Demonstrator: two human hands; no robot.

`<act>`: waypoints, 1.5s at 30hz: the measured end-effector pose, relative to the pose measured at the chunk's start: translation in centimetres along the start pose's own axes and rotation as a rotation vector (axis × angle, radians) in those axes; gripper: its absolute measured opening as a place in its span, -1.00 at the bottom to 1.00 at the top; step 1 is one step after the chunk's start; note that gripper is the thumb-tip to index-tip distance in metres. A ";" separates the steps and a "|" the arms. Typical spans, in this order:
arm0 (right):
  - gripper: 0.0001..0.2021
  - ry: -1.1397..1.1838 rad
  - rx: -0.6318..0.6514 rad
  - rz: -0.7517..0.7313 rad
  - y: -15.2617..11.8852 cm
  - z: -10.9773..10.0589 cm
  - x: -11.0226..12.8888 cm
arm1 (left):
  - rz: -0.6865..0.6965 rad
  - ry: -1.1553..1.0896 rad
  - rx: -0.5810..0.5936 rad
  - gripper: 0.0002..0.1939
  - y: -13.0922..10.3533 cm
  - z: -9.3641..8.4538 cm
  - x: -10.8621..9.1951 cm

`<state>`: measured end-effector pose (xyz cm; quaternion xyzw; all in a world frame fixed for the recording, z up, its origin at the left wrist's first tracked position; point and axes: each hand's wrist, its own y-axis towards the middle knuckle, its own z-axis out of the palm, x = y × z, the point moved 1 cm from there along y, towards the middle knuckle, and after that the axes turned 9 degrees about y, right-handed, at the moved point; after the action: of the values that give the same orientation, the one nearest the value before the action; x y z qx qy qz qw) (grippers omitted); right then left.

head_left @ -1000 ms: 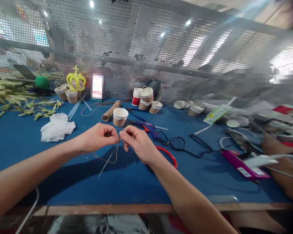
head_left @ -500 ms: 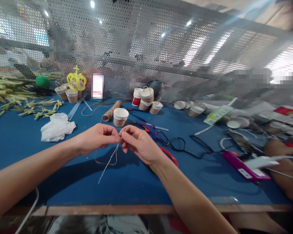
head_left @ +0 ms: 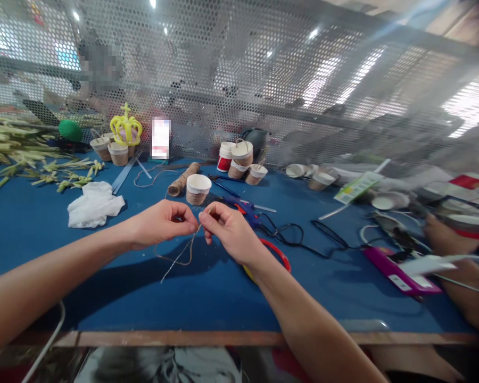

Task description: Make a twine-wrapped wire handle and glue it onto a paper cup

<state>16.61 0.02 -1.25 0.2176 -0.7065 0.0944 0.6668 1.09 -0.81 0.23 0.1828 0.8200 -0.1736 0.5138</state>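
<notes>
Over the blue table, my left hand pinches brown twine between thumb and forefinger. My right hand is closed on the upper end of a thin twisted wire, whose pale tail slants down to the left. Twine appears wound around the wire's top, though my fingers partly cover it. A loop of twine hangs below my hands. Just beyond them stand a white-lined paper cup wrapped in twine and a roll of twine.
A blue glue gun and red-and-yellow handles lie near my right forearm. White tissue is at left; a purple power strip at right. Another person's hand is at far right. A perforated metal screen stands behind.
My fingers have shifted slightly apart, and the wire's tail has swung up a little. At far right the other person's hand has come into clearer view beside a cup.
</notes>
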 end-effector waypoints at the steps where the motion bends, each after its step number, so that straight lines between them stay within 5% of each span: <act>1: -0.78 -0.020 -0.005 -0.006 0.0 0.0 0.1 | -0.003 -0.001 -0.008 -0.87 0.0 0.0 0.0; 10: -0.79 -0.230 -0.094 -0.077 -0.1 0.6 0.1 | 0.040 -0.024 -0.120 -0.82 0.3 0.7 0.9; 19: -0.81 0.099 0.031 -0.020 0.0 0.5 -0.1 | -0.036 -0.270 0.022 -0.81 0.2 0.7 1.1; 26: -0.77 0.070 -0.006 0.017 0.1 0.4 -0.2 | 0.018 -0.171 0.063 -0.86 0.2 0.2 0.8; 33: -0.73 -0.072 -0.031 0.011 0.1 0.5 0.1 | 0.090 0.105 -0.087 -0.88 0.3 0.1 1.0; 45: -0.75 -0.161 -0.032 -0.012 0.0 0.7 0.5 | 0.090 0.070 -0.086 -0.85 0.4 0.2 1.1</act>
<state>15.99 -0.31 -0.86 0.2181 -0.7579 0.0615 0.6117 0.97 -0.43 -0.93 0.2032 0.8351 -0.1086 0.4995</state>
